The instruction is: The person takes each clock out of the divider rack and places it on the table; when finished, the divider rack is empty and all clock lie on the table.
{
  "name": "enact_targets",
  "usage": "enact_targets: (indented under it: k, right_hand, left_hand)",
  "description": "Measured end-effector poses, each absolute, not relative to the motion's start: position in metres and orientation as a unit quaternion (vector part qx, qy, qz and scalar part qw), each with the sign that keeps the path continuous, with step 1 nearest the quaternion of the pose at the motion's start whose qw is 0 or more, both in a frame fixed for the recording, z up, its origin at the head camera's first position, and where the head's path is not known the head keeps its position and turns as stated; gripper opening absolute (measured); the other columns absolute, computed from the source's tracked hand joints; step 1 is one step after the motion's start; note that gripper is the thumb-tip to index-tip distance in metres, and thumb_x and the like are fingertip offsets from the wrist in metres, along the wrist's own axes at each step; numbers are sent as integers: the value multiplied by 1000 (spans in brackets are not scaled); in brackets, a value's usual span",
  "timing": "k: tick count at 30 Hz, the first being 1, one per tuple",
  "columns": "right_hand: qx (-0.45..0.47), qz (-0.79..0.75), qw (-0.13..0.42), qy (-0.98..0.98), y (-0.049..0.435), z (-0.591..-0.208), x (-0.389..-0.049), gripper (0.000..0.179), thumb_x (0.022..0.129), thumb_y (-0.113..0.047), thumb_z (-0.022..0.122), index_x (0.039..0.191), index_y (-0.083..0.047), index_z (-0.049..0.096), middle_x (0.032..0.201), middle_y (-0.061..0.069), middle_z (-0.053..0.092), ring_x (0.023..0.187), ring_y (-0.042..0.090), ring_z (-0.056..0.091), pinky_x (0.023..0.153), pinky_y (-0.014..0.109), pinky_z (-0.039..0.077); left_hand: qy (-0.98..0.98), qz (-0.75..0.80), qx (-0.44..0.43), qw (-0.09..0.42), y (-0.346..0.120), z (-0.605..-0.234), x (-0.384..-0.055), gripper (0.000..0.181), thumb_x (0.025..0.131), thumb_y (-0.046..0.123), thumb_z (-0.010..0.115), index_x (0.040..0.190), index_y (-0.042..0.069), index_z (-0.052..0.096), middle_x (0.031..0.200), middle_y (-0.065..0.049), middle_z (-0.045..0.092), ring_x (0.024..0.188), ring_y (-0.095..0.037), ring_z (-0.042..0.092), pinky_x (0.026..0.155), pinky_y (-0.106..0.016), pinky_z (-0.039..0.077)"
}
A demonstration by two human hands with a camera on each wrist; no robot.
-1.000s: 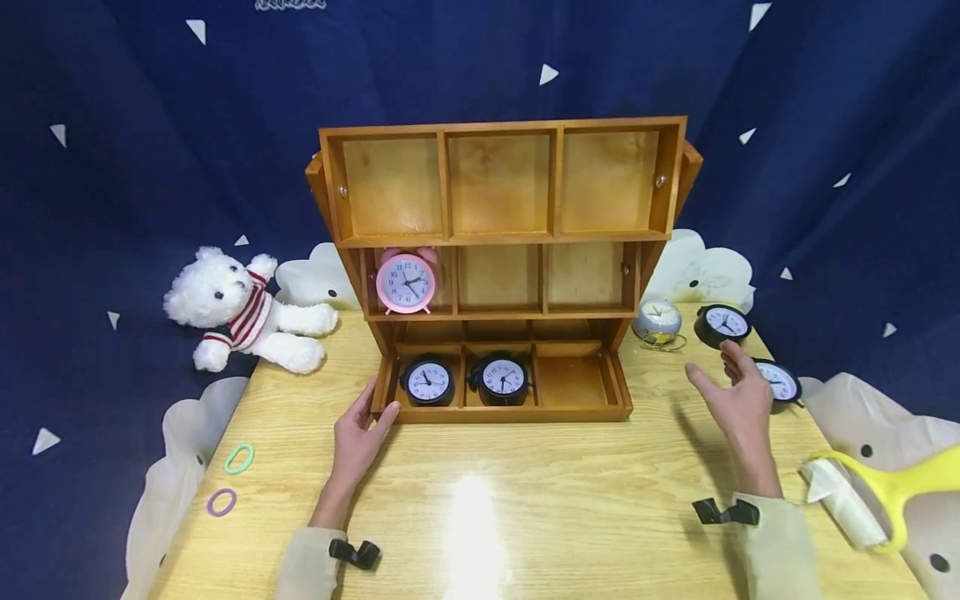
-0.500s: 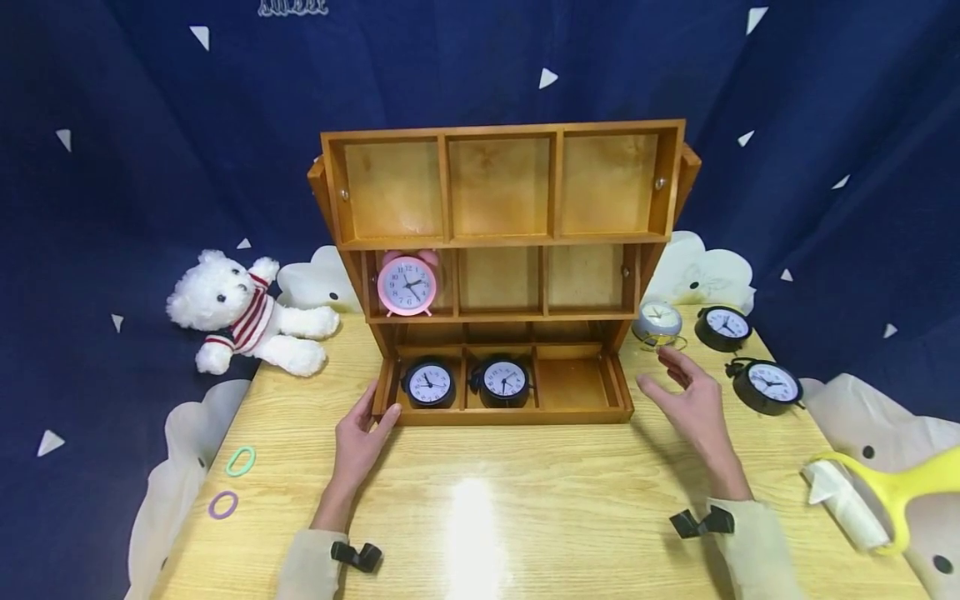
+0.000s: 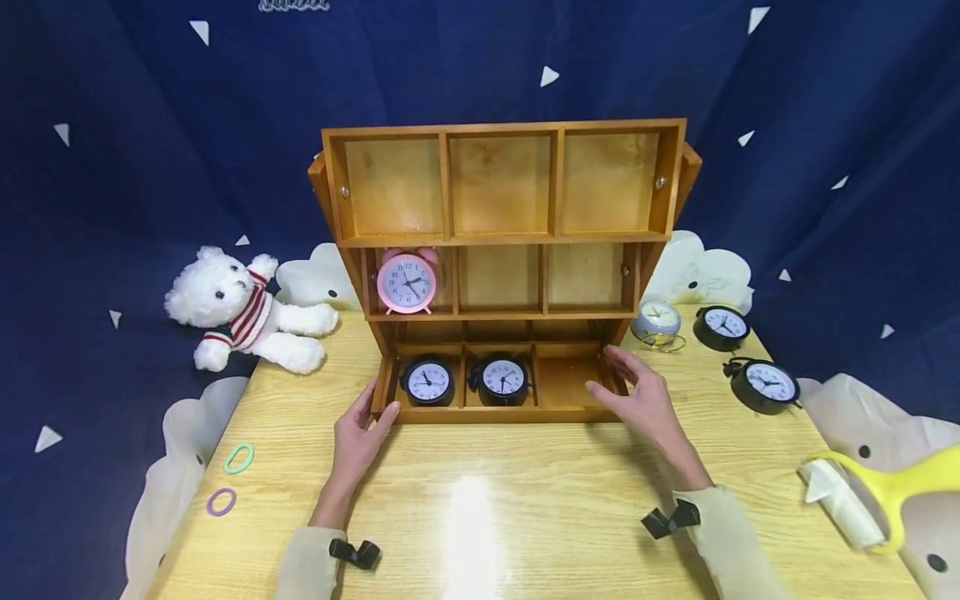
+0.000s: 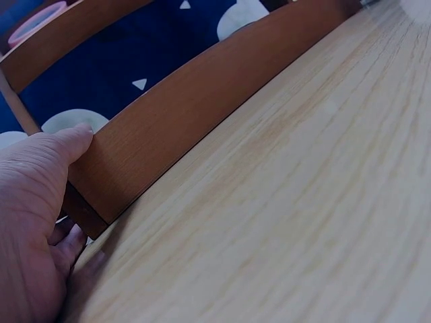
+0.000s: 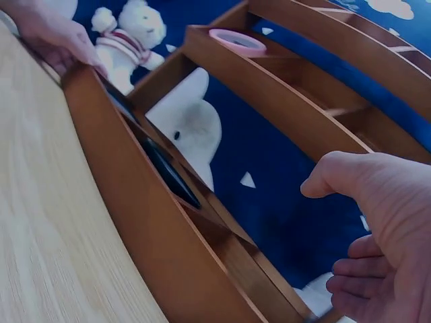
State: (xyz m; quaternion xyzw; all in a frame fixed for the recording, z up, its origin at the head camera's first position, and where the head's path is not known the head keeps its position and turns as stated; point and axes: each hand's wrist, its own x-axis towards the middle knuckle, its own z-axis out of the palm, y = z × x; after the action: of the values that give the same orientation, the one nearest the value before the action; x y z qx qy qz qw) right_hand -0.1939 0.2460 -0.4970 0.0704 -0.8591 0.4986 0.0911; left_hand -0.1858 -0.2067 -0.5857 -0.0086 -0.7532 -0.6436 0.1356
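Observation:
A three-tier wooden shelf [image 3: 502, 414] stands at the middle of the table in the head view. My left hand [image 3: 358, 442] grips its lower left front corner; in the left wrist view the thumb [image 4: 75, 140] lies on the front board and the fingers go round the side. My right hand [image 3: 647, 407] holds nothing, thumb and fingers spread at the bottom right compartment. Two black alarm clocks, one in the left [image 3: 427, 382] and one in the middle [image 3: 503, 381] compartment, sit in the bottom tier. A pink alarm clock [image 3: 407, 283] stands in the middle tier's left compartment.
Right of the shelf lie a grey clock [image 3: 657, 318] and two black clocks, the far one [image 3: 722, 327] behind the near one [image 3: 763, 385]. A yellow-handled roller [image 3: 851, 508] lies at the right edge. Leftward are a white teddy bear [image 3: 251, 312], a green ring [image 3: 239, 458] and a purple ring [image 3: 221, 502].
My right hand has moved left from beside the black clocks, past the grey clock, to the shelf's bottom right corner. My left hand stays at the left corner.

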Motion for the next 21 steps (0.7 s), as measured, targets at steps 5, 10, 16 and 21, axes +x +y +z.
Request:
enact_targets:
  k: [5, 10, 16, 21]
  right_hand:
    - [103, 486, 78, -864, 224, -498, -200, 76, 86, -18, 86, 149, 5, 51, 146, 27, 58, 134, 46, 55, 113, 61, 45]
    - [140, 449, 72, -880, 198, -500, -206, 79, 83, -26, 89, 147, 5, 54, 143, 25, 61, 134, 42, 56, 114, 58, 45]
    - [167, 427, 56, -887, 171, -500, -212, 83, 80, -30, 90, 146, 5, 55, 142, 23, 62, 133, 41, 58, 111, 56, 48]
    - [165, 400, 35, -901, 156, -500, -218, 87, 79, -35, 89, 147, 5, 54, 143, 23, 62, 130, 40, 59, 109, 54, 51]
  left_hand:
    - [-757, -640, -3, 131, -207, -586, -186, 65, 96, 14, 78, 154, 3, 51, 154, -21, 51, 138, -36, 53, 107, -19, 46]
    - [-762, -634, 1, 130, -208, -587, -186, 66, 96, 15, 79, 154, 4, 50, 156, -18, 50, 140, -35, 51, 107, -16, 44]
    - [-762, -634, -3, 132, -209, -587, -186, 67, 96, 15, 78, 155, 3, 48, 157, -18, 49, 140, -35, 50, 107, -15, 43]
    - [-759, -639, -3, 126, -208, -589, -186, 67, 96, 14, 78, 155, 4, 49, 156, -18, 50, 140, -33, 52, 108, -15, 44]
